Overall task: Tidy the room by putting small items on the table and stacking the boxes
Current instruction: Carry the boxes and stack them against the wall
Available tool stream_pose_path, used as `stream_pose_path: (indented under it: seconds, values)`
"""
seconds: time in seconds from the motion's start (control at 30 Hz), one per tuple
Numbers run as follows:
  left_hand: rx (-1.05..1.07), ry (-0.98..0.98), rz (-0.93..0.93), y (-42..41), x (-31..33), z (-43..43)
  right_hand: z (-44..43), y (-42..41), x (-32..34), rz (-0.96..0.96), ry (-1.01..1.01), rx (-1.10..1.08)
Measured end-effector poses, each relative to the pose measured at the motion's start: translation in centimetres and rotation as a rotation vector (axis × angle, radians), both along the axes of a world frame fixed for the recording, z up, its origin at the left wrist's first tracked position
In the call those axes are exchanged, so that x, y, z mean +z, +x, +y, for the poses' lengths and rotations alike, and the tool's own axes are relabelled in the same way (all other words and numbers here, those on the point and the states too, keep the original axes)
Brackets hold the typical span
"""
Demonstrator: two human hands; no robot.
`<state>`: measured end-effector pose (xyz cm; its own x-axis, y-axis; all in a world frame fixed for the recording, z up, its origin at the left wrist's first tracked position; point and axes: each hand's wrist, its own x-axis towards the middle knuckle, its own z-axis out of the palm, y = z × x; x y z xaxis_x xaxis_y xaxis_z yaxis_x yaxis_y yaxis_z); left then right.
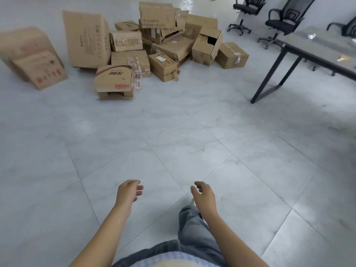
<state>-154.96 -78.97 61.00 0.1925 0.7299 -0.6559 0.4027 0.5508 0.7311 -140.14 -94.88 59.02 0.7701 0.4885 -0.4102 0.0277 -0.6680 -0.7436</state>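
Near, left hand [129, 192] and right hand [203, 194], fingers loosely curled, empty. Far left, heaped boxes [163, 47]; far right, table [316, 49] cut off.

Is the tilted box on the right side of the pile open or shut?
Open: the tilted box shows a dark gap between its lifted top flaps.
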Motion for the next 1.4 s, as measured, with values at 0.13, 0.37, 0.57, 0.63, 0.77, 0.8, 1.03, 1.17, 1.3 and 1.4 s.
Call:
stream_pose_path:
  seconds: [0.13,0.37,0.57,0.63,0.77,0.8,1.03,1.17,1.3,1.4]
  values:
    - [0.025,0.022,0.006,4.9,0.1,2.2,2.6,5.5,-0.2,-0.018,0.013,0.019]
    - [-0.024,0.036,0.003,17.6,0.7,5.1,6.8,19.3,1.7,-0.045,0.098,-0.031]
    - [-0.116,0.045,-0.015,28.2,1.6,5.4,7.8,28.0,1.7,-0.022,0.104,-0.03]
    - [-0.159,0.026,-0.002,30.3,1.5,5.2,7.9,29.7,0.8,0.006,0.071,-0.011]
    - [-0.165,-0.016,0.067,32.5,0.4,6.0,9.1,33.0,-0.2,0.045,0.03,0.008]
    - [-0.15,-0.02,0.086,33.0,0.2,6.7,9.7,33.9,-0.4,0.046,0.026,0.012]
    - [-0.012,-0.044,0.134,38.1,-1.5,14.5,15.7,40.1,-1.9,0.058,-0.043,0.11]
    - [0.0,-0.082,0.107,44.8,-2.2,21.3,20.1,46.6,-1.7,0.027,-0.067,0.042]
    - [-0.078,-0.049,0.014,54.4,0.1,28.9,24.9,53.6,0.1,-0.017,-0.056,-0.06]
    - [-0.168,0.016,-0.066,61.3,2.3,32.9,28.4,57.6,1.0,-0.046,-0.039,-0.129]
